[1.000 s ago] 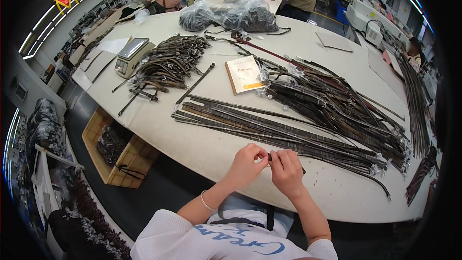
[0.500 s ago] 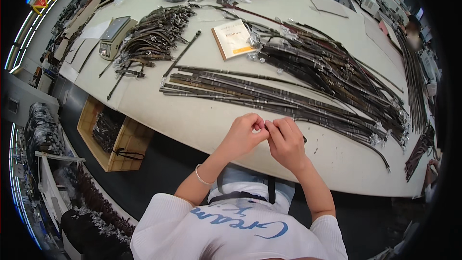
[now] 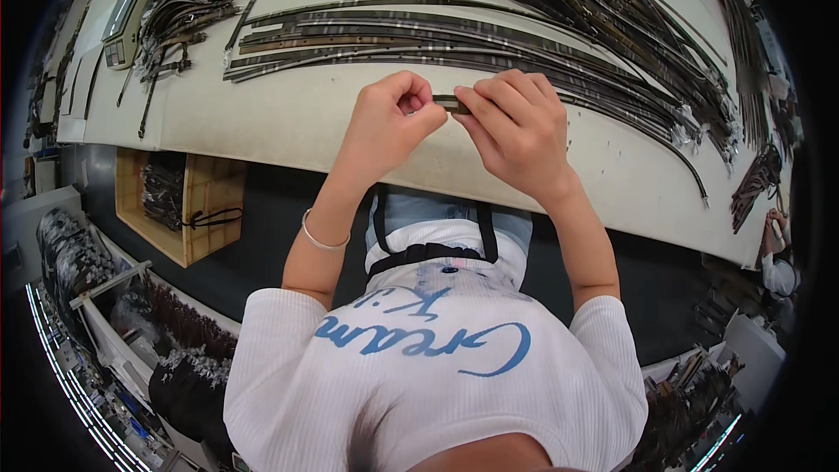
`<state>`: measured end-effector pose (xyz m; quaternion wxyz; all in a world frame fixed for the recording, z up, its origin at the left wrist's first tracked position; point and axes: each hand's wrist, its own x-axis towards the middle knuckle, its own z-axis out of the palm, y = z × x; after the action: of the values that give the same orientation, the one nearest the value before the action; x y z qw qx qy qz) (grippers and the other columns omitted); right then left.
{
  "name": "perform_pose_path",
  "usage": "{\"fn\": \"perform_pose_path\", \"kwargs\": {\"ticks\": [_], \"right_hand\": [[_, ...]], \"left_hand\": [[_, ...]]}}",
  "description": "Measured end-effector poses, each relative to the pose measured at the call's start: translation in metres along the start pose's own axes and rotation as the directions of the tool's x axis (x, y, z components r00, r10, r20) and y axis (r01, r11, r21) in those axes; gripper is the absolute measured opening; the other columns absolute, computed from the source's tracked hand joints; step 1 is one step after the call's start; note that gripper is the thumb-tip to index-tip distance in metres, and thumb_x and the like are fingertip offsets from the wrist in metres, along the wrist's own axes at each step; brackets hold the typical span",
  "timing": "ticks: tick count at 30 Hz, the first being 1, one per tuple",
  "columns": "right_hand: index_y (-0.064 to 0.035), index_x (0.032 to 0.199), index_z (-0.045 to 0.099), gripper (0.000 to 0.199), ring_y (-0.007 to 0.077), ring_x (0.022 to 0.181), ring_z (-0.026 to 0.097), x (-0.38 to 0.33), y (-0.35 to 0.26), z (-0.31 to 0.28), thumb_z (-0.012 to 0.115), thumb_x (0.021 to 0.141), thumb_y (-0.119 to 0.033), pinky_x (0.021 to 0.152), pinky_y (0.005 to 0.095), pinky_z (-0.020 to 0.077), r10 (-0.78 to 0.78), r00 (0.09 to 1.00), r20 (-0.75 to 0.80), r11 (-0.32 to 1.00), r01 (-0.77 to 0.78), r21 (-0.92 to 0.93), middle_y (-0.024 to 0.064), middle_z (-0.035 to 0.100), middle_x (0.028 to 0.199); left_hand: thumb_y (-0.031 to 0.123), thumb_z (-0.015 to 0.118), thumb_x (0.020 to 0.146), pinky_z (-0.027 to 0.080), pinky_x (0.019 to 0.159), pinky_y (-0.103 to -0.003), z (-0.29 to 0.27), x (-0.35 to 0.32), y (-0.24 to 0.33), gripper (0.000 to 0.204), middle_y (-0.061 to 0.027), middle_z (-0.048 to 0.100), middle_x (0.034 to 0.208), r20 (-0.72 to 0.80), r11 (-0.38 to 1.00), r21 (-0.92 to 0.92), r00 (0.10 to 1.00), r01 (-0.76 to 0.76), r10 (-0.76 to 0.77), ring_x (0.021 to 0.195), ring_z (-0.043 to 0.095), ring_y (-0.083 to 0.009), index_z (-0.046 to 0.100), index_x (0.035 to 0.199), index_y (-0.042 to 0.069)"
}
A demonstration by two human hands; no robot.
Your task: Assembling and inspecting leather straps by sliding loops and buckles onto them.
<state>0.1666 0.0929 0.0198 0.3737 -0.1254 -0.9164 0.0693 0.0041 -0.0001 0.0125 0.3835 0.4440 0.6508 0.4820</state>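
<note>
Short dark strap piece sits pinched between both hands over the table's near edge, long axis left-right: left hand curls closed on its left end, right hand fingertips grip its right end, both equally near.

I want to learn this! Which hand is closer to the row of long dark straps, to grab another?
Probably the right hand. It sits right against the row of long dark straps, while the left hand is over bare table. Both pinch a small strap piece, though, so one must let go first.
</note>
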Motion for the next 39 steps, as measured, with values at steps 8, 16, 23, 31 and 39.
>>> {"fn": "perform_pose_path", "kwargs": {"ticks": [8, 16, 23, 31, 39], "right_hand": [[-0.0059, 0.083, 0.063, 0.021, 0.0185, 0.074, 0.056, -0.001, 0.004, -0.003, 0.074, 0.066, -0.011, 0.066, 0.0323, 0.0397, 0.034, 0.998, 0.044, 0.993, -0.039, 0.112, 0.0011, 0.058, 0.08], [-0.0069, 0.083, 0.063, 0.02, 0.0179, 0.075, 0.056, -0.002, 0.01, -0.004, 0.075, 0.07, -0.015, 0.067, 0.0325, 0.0406, 0.023, 0.991, 0.129, 0.993, -0.038, 0.113, 0.0006, 0.06, 0.08], [-0.0068, 0.085, 0.067, 0.019, 0.0186, 0.072, 0.058, -0.005, 0.025, -0.018, 0.076, 0.071, -0.017, 0.068, 0.0312, 0.042, 0.124, 0.976, 0.18, 0.959, -0.165, 0.231, 0.0012, 0.064, 0.08], [-0.004, 0.092, 0.068, 0.027, 0.017, 0.066, 0.057, -0.016, 0.031, -0.01, 0.077, 0.074, -0.021, 0.06, 0.0285, 0.0438, 0.41, 0.864, 0.292, 0.74, -0.502, 0.447, 0.0066, 0.063, 0.077], [-0.0012, 0.091, 0.068, 0.03, 0.0117, 0.057, 0.049, -0.051, 0.053, 0.005, 0.08, 0.072, -0.021, 0.053, 0.0251, 0.0393, 0.51, 0.671, 0.538, 0.594, -0.727, 0.345, 0.0042, 0.058, 0.067]], "left_hand": [[0.007, 0.062, 0.083, 0.034, 0.062, -0.019, -0.019, 0.004, -0.005, 0.007, 0.0035, 0.053, 0.08, 0.216, 0.958, -0.261, 0.974, 0.122, -0.065, 0.072, 0.043, -0.0034, 0.059, 0.079, 0.001], [0.014, 0.063, 0.088, 0.04, 0.073, -0.023, -0.009, 0.012, -0.014, 0.016, -0.0063, 0.06, 0.093, 0.255, 0.963, -0.264, 0.959, -0.055, 0.125, 0.081, 0.05, -0.0088, 0.063, 0.081, 0.0], [0.015, 0.062, 0.088, 0.043, 0.075, -0.025, -0.033, 0.008, -0.033, 0.022, -0.0094, 0.067, 0.094, 0.29, 0.883, -0.455, 0.957, 0.115, 0.025, 0.078, 0.055, -0.0121, 0.065, 0.079, -0.004], [0.015, 0.058, 0.09, 0.04, 0.054, -0.021, -0.039, 0.006, -0.04, 0.023, -0.0104, 0.063, 0.079, 0.366, 0.769, -0.595, 0.931, 0.233, 0.002, 0.06, 0.054, -0.0108, 0.062, 0.095, -0.007], [0.013, 0.059, 0.089, 0.038, 0.053, -0.021, -0.045, 0.011, -0.04, 0.02, -0.009, 0.062, 0.077, 0.307, 0.866, -0.456, 0.949, 0.206, -0.065, 0.058, 0.049, -0.0084, 0.064, 0.085, -0.006]]}}
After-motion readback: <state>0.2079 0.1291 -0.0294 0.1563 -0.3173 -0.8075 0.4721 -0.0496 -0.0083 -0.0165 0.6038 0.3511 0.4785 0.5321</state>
